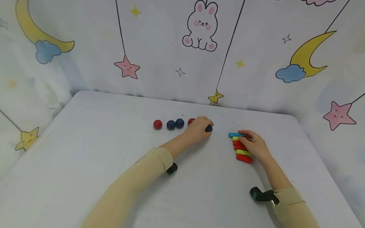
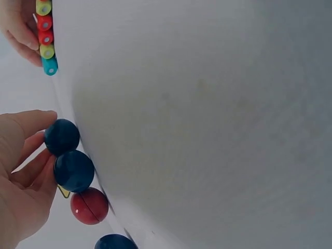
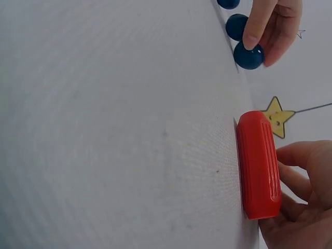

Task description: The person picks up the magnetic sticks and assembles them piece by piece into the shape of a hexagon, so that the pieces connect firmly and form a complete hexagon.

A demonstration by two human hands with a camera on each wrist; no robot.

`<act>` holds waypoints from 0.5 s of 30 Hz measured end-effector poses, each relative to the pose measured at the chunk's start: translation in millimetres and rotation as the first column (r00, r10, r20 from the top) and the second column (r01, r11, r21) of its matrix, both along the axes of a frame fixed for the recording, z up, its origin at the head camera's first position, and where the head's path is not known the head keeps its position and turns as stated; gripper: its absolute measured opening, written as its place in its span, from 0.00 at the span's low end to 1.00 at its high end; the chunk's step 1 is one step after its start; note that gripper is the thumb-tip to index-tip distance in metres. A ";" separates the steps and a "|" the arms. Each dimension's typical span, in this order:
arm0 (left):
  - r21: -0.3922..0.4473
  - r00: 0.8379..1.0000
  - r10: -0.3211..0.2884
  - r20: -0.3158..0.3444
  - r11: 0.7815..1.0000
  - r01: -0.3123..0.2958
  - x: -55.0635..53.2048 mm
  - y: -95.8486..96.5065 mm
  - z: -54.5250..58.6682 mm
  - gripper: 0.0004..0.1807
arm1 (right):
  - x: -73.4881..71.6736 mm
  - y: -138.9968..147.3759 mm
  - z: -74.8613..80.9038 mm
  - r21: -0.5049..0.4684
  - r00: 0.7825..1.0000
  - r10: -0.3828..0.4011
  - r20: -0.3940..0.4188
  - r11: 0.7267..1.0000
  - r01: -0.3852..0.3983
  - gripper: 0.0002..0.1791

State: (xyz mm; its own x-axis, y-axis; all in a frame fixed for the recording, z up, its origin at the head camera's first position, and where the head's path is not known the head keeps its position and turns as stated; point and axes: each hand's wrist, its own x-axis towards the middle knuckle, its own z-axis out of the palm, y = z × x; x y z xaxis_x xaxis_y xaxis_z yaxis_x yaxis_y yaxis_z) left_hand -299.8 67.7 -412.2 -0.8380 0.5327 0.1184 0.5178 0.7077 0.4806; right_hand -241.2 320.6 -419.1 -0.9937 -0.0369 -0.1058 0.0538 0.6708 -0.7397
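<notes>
My left hand (image 1: 197, 129) pinches a dark blue ball (image 1: 208, 128) between thumb and fingers, at the right end of a row of balls. Touching it in the left wrist view is a second dark blue ball (image 2: 74, 171), hidden behind the hand in the head view, then a red ball (image 2: 89, 206). Farther right, my right hand (image 1: 255, 145) pinches a light blue stick (image 1: 233, 135) at the far end of a stack of short sticks lying side by side. A ribbed red stick (image 3: 258, 166) forms the near end, with yellow-green stick (image 1: 243, 152) behind it.
Left of the hand are two blue balls (image 1: 171, 125) and a red ball (image 1: 157, 124), spaced along the row. The white table (image 1: 101, 150) meets a patterned cloth backdrop (image 1: 163, 36) at its far edge. Dark wrist cameras (image 1: 261, 195) stick out beside both cuffs.
</notes>
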 end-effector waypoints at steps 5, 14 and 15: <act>-0.094 0.997 -0.061 -0.057 0.994 0.055 1.5 -0.3 1.9 0.19 | -0.1 -0.4 -0.9 0.000 1.000 -0.008 -0.002 1.000 0.008 0.26; -0.201 0.974 -0.198 -0.106 0.964 0.174 4.7 2.9 0.2 0.20 | -0.9 0.4 -1.5 0.006 1.000 0.000 -0.008 1.000 0.000 0.25; -0.202 0.973 -0.209 -0.101 0.962 0.186 6.0 2.7 0.2 0.20 | -0.9 0.6 -1.6 0.005 1.000 0.000 -0.007 1.000 0.000 0.25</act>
